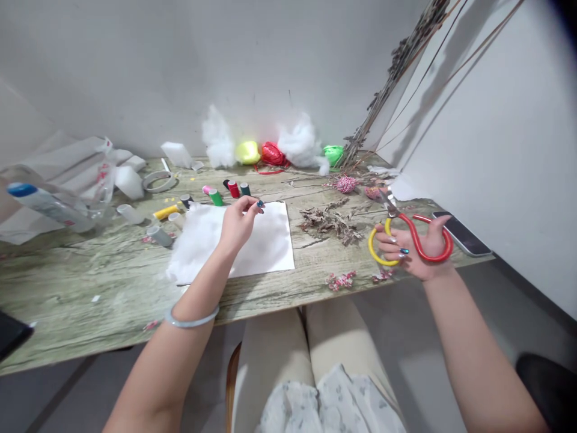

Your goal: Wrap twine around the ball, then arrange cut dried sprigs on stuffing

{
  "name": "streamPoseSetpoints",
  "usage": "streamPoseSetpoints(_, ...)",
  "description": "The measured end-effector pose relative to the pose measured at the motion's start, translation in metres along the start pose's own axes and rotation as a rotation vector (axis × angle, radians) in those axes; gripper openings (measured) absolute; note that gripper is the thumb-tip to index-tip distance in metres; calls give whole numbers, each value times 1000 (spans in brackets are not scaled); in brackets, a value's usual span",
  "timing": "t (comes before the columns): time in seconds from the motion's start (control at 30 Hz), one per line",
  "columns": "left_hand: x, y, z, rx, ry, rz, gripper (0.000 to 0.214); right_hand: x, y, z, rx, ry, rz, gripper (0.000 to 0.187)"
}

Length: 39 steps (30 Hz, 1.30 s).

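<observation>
My left hand (238, 222) hovers over a white sheet (270, 246), thumb and fingertips pinched together. Whatever may be between those fingers is too small to make out. Fluffy white stuffing (193, 240) covers the left part of the sheet. Over the right end of the table, my right hand (417, 249) holds a pair of scissors (426, 255) with one yellow and one red handle. The fingers are at the yellow loop, the thumb sticks out past the red one, and the blades point away from me. Dried leafy stems (331, 221) lie between the two hands.
Thread spools (216, 197) stand behind the sheet. Along the wall sit stuffing clumps (219, 138), a yellow bundle (247, 153), red twine (273, 154) and green twine (333, 154). A glue bottle (51, 207) and tape roll (159, 181) are left; a phone (464, 233) lies right.
</observation>
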State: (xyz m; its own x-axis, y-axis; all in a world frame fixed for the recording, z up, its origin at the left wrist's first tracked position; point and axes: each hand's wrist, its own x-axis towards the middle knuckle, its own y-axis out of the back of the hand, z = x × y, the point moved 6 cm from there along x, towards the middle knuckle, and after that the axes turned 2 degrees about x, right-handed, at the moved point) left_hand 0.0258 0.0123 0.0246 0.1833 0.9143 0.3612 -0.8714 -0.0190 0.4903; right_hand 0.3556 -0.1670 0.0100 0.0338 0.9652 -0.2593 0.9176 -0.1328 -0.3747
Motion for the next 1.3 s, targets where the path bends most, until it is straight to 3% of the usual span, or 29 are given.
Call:
streamPoseSetpoints(0.17,2,4,-1,26,-7,-11,14,3,3,-9,145,36,23,90)
streamPoseSetpoints(0.33,2,5,-4,109,-13,-23,15,2,6,-12,93,53,47,92)
streamPoseSetpoints(0.77,-2,7,3,152,-46,37,14,-8,-12,9,-123,-141,-104,105)
streamPoseSetpoints(0.9,-2,8,3,150,-15,58,15,-14,-10,15,-121,-178,-108,102)
streamPoseSetpoints(1.03,-2,9,2,148,9,76,15,-22,-2,27,-132,-228,-193,98)
streamPoseSetpoints(1.3,-1,7,5,128,-35,26,15,-29,7,22,-219,-106,-289,92)
